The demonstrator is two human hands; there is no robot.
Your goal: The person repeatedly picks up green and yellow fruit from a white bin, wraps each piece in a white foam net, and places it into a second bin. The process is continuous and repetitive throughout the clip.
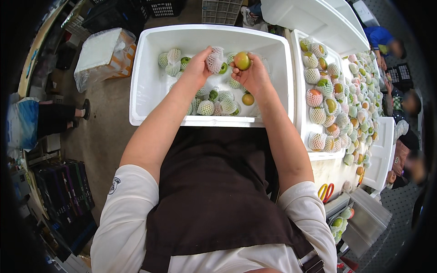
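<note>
My left hand (198, 66) is closed on a white foam net sleeve (215, 59), held over a white foam box (211, 119). Whether a fruit sits inside that sleeve I cannot make out. In my right hand (255, 78), thumb and fingers grip a bare round green-orange fruit (242, 61), tomato-like in look. The two hands are a short way apart. Below them in the box lie several green fruits in net sleeves (205, 108), a bare orange-green fruit (248, 99) and a green fruit (223, 68) close under the held sleeve.
On the right, another white foam box (298, 86) and a wide heap of netted fruit (359, 104) stand on a table. Red and yellow-handled scissors (326, 193) lie nearer me. A plastic-wrapped carton (102, 59) is at left. Other people sit at the far right.
</note>
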